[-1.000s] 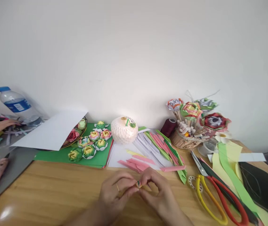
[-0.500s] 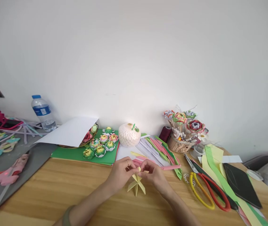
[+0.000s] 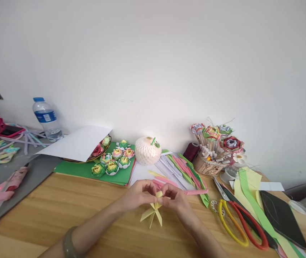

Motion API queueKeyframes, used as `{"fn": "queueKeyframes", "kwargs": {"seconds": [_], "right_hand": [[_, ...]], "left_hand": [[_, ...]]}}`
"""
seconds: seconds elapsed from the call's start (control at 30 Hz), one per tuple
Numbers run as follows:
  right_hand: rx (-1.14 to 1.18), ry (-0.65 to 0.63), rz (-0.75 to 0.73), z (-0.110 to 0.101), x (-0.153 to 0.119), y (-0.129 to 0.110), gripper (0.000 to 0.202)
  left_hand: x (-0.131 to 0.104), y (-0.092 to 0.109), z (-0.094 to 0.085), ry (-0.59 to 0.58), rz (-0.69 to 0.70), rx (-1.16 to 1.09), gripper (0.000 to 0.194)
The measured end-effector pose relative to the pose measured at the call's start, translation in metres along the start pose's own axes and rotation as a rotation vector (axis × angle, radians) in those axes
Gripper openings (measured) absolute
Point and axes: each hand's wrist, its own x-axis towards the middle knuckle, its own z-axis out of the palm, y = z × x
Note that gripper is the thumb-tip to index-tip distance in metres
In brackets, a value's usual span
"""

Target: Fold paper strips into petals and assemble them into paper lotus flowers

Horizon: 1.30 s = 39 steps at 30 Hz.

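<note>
A bundle of folded pale yellow paper strips (image 3: 156,215) fans out below my fingers, just above or on the wooden table; which of the two I cannot tell. My left hand (image 3: 139,196) pinches its upper middle from the left, a ring on one finger. From the right, my right hand (image 3: 174,199) pinches the same spot, fingertips nearly touching those of the left. One yellow piece sticks up between the two hands. Whatever binds the pieces at the centre is hidden by my fingers.
Finished paper flowers (image 3: 112,167) sit on green card (image 3: 73,170) behind my left hand. Folded paper strips (image 3: 174,168) lie beyond my right hand. Scissors (image 3: 233,208) and a black tablet (image 3: 283,218) are at right. A pink glue gun (image 3: 6,188) and water bottle (image 3: 47,120) stand left.
The yellow paper pieces have turned and tilted slightly to the left, and more of the upright piece shows between my fingers. The whole view has shifted a little.
</note>
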Motion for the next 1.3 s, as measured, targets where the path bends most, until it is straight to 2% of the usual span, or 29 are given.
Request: {"fn": "queueKeyframes", "kwargs": {"seconds": [0.27,0.6,0.7,0.83,1.0,1.1,1.3], "right_hand": [[0.026,0.045,-0.022,-0.005,0.003,-0.005,0.03],[0.138,0.071,0.009,-0.007,0.011,0.0,0.026],[0.172,0.061,0.044,-0.008,0.01,0.0,0.019],[0.213,0.057,0.09,-0.008,0.008,-0.001,0.02],[0.153,0.103,0.094,-0.009,0.011,-0.002,0.026],[0.105,0.13,0.09,-0.009,0.013,-0.001,0.027],[0.051,0.151,0.095,-0.008,0.016,0.003,0.026]], "left_hand": [[0.011,0.005,-0.002,-0.002,-0.049,-0.01,0.019],[0.028,-0.008,-0.011,-0.029,-0.053,-0.146,0.017],[0.029,-0.012,-0.01,-0.04,-0.077,-0.199,0.019],[0.028,-0.016,-0.006,-0.015,-0.09,-0.236,0.019],[0.028,-0.018,-0.005,0.005,-0.081,-0.265,0.015],[0.027,-0.017,-0.007,-0.025,-0.106,-0.289,0.018],[0.028,-0.018,-0.008,0.014,-0.155,-0.29,0.013]]}}
